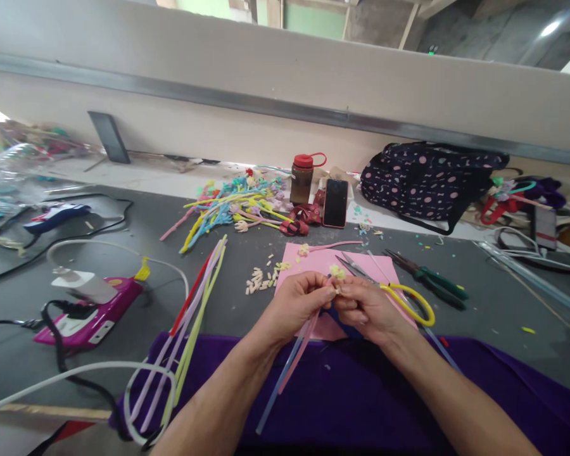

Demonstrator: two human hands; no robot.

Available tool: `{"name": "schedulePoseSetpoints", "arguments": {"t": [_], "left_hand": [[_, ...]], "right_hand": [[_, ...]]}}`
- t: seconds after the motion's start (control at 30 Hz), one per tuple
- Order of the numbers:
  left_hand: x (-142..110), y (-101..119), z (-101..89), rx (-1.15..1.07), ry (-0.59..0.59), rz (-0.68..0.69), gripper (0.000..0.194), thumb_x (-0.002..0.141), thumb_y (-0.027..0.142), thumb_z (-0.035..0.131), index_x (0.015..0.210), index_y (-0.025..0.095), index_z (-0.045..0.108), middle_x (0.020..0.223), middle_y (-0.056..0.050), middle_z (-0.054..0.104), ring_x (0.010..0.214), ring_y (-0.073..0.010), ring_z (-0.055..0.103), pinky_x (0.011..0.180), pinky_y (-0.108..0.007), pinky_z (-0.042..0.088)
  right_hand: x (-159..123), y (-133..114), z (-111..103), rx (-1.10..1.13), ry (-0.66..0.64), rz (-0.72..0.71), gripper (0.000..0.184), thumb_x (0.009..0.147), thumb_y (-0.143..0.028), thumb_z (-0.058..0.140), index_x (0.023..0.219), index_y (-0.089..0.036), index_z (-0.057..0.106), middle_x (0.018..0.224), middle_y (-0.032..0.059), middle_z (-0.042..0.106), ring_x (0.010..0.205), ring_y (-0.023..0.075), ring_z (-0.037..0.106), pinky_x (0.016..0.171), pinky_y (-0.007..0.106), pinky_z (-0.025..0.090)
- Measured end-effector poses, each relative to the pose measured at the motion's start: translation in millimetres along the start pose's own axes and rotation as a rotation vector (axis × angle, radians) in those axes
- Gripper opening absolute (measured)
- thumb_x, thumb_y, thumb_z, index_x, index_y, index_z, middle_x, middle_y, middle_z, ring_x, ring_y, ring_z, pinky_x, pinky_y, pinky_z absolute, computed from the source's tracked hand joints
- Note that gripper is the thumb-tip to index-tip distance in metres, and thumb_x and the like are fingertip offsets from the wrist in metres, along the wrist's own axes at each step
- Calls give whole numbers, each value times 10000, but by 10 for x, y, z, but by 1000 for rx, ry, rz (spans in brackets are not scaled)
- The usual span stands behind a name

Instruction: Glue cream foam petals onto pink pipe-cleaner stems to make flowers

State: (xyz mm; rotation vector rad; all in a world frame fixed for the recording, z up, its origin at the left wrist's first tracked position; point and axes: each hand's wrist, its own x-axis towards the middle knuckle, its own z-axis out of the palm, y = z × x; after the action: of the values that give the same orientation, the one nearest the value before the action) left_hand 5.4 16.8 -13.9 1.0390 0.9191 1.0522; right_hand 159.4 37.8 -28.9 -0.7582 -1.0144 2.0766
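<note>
Both my hands meet over a pink sheet (323, 261) at the table's middle. My left hand (297, 301) is closed around thin pink and blue sticks (289, 361) that slant down toward me. My right hand (365, 307) pinches a small pale yellow flower piece (337, 272) at the top of those sticks. Yellow-handled scissors (399, 294) lie on the sheet just right of my right hand.
A pile of coloured flower stems (232, 206), a red-capped bottle (302, 177) and a phone (335, 202) sit at the back. Green pliers (432, 278) and a polka-dot bag (427, 177) are right. A pink glue gun (90, 313), cables and long coloured sticks (190, 310) lie left. Purple cloth (361, 392) covers the front.
</note>
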Motion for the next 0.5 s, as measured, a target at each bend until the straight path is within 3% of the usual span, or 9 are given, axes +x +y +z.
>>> {"name": "schedulePoseSetpoints", "arguments": {"t": [0.23,0.5], "left_hand": [[61,-50,-84,-184,-44,-128,268,711,336,648,602,129,517,499,51,485,329,6,218,341,-176,80],[83,-96,-127,-262,-54,-102,241,728,288,643,607,115,528,517,38,481,342,7,263,332,-166,79]], "right_hand": [[-35,-64,60,-136,165,-199,204,781,-314,628,718,-136,549,568,-35,529,343,3,320,323,138,185],[-40,-49,59,-276,248,-251,232,816,-326,552,663,-153,531,549,-42,511,349,29,377,329,150,239]]}}
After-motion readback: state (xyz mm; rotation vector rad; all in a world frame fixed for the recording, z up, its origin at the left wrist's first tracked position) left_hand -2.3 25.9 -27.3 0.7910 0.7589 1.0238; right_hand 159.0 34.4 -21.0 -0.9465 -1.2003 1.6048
